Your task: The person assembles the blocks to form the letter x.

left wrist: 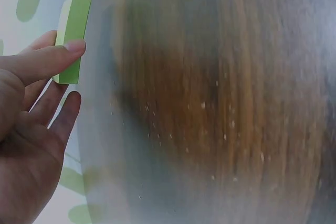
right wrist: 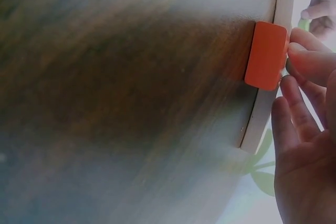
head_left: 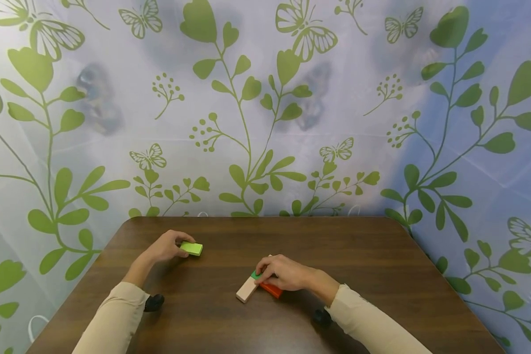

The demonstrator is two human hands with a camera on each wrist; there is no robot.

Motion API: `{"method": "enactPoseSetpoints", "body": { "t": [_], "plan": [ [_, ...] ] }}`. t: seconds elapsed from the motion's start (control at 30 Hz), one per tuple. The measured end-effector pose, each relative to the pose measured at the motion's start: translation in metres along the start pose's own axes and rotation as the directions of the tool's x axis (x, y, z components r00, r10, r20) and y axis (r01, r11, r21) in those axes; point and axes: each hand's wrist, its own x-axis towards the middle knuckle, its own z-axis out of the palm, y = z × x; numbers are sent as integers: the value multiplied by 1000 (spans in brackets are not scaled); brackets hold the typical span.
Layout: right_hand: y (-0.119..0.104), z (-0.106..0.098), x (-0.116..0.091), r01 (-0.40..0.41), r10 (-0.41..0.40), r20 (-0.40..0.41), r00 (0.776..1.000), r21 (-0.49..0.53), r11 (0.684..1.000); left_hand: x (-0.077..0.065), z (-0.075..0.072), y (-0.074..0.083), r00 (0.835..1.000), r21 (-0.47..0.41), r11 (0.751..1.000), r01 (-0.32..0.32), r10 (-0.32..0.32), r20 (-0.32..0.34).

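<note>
In the head view my left hand (head_left: pixel 170 246) pinches a lime-green block (head_left: pixel 194 249) at the left of the table. The left wrist view shows the thumb pressed on one broad face of this lime-green block (left wrist: pixel 76 22), fingers behind it. Nearer the middle, my right hand (head_left: pixel 287 273) bends over a group of blocks, thumb and forefinger about a darker green block (head_left: pixel 256 275), mostly hidden. Under it lies a long pale wooden block (head_left: pixel 246 290). A red-orange block (head_left: pixel 271 290) points toward me from beneath the hand; its end face (right wrist: pixel 266 56) shows in the right wrist view.
The brown wooden table (head_left: pixel 212 319) has rounded far corners. Behind it hangs a pale curtain (head_left: pixel 256 123) printed with green leaves and butterflies. Dark wrist-worn devices (head_left: pixel 153 302) sit below both wrists.
</note>
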Motion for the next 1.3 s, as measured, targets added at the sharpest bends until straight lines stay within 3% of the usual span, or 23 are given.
{"method": "enactPoseSetpoints", "body": {
  "t": [0.8, 1.3],
  "plan": [
    [2, -2, -2, 19, -19, -6, 1000, -8, 1000, 20, 12, 36, 986, -59, 995, -75, 83, 147],
    [-2, -1, -2, 14, -14, -7, 1000, -14, 1000, 27, 23, 44, 985, -73, 996, -57, 68, 159]
  ]
}}
